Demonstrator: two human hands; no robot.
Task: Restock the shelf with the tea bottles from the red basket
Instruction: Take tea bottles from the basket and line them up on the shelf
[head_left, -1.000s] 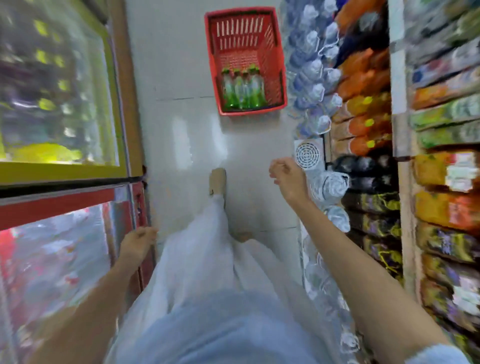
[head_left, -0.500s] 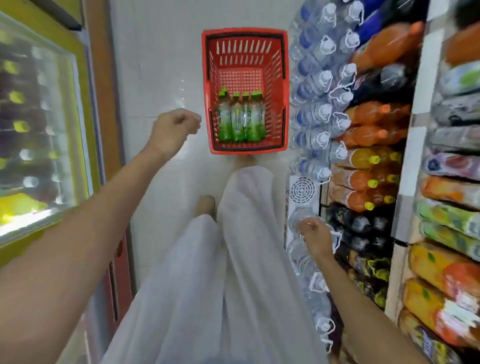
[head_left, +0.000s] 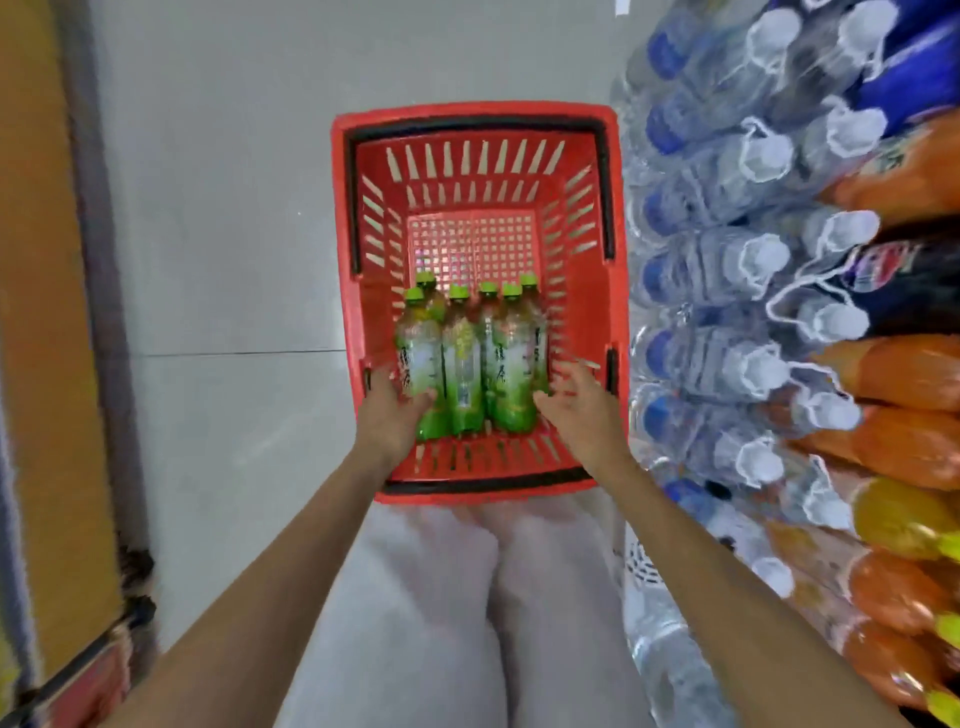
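The red basket (head_left: 470, 113) sits on the pale tiled floor (head_left: 223, 260) in the middle of the frame, with its black handles (head_left: 478, 124) folded down along the rim. The tea bottles (head_left: 511, 364) stand upright in its near half, packed in a tight cluster of about six, and the far half shows only bare red grid. Each has a bright green cap and a label that runs from white down into green. Dark brush-style Chinese characters go down the labels, but they are too blurred to read.

The left hand (head_left: 389, 421) is low in the basket at the leftmost bottle (head_left: 418, 353). Its thumb lies across the front of that bottle near the base and its fingers curl round the far side, so it grips the bottle. The right hand (head_left: 579, 410) is at the other end of the cluster with its fingers spread and holding nothing. Its thumb is just beside the rightmost bottle, and I cannot tell whether it touches.

Down the right of the frame, touching the basket's side, lie wrapped packs of water bottles (head_left: 717, 358) with white caps and blue labels, their print unreadable. Beyond them are orange drink bottles (head_left: 893, 374). Among those is a dark cola bottle (head_left: 904, 280) with a round red, white and blue emblem. A blurred yellow-orange cabinet (head_left: 47, 312) fills the left edge. The person's pale trousers (head_left: 441, 597) fill the bottom centre.
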